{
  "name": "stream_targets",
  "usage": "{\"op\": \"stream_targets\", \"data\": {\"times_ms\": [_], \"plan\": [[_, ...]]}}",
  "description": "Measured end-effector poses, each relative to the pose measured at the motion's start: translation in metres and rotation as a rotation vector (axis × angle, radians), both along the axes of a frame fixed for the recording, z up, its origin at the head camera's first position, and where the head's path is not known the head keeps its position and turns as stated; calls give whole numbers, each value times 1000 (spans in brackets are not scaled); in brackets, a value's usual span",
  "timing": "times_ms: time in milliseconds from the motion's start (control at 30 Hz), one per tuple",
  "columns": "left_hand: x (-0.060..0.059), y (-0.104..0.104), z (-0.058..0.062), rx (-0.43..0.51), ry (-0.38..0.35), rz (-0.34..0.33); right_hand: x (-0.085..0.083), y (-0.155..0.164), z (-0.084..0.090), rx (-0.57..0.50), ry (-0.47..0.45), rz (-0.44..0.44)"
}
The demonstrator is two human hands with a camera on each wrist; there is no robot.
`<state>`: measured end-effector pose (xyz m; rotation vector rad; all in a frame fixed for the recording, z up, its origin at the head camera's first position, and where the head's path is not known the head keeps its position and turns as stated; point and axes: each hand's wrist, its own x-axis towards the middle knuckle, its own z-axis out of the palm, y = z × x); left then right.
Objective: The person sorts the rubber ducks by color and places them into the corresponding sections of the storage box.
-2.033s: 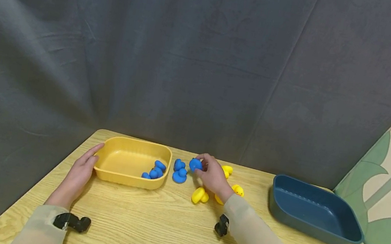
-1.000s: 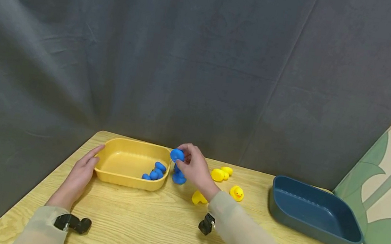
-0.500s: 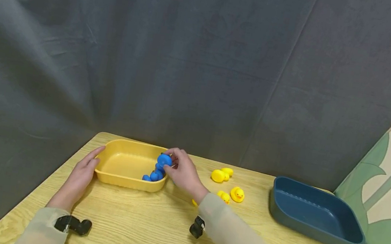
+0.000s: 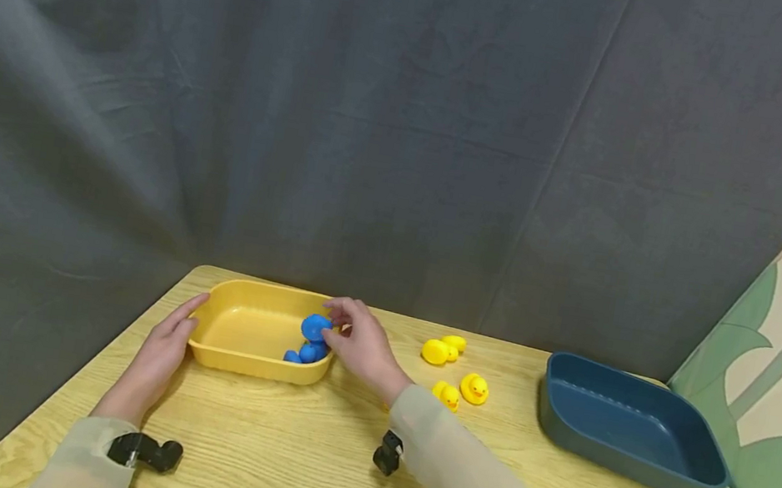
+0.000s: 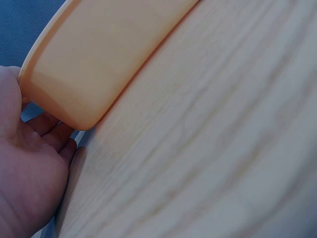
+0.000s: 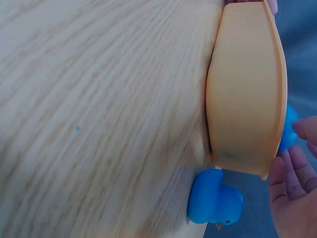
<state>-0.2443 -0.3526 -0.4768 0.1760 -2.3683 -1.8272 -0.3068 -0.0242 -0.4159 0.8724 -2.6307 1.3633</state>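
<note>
A yellow tray stands at the table's back left, with a few blue ducks piled in its right end. My right hand hovers at that end, fingers relaxed, fingertips beside the topmost blue duck. In the right wrist view that blue duck shows just over the yellow tray, beside a fingertip of my right hand. Another blue duck lies on the table against the tray's wall. My left hand rests flat against the tray's left end; the left wrist view shows my left hand touching the yellow tray.
Three yellow ducks lie on the wooden table right of my right hand. A dark blue tray stands at the right. A grey curtain hangs behind the table. The table's near part is bare wood.
My right hand carried a blue duck left from the table's middle to the yellow tray's right end and lowered it onto the pile there. My left hand stayed put.
</note>
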Motion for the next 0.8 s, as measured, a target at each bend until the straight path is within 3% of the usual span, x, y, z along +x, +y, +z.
{"op": "stream_targets", "data": {"times_ms": [400, 800], "plan": [[0, 0, 0, -7, -12, 2, -5, 18, 6, -39, -14, -55], [0, 0, 2, -4, -9, 2, -14, 44, 8, 10, -69, -160]]}}
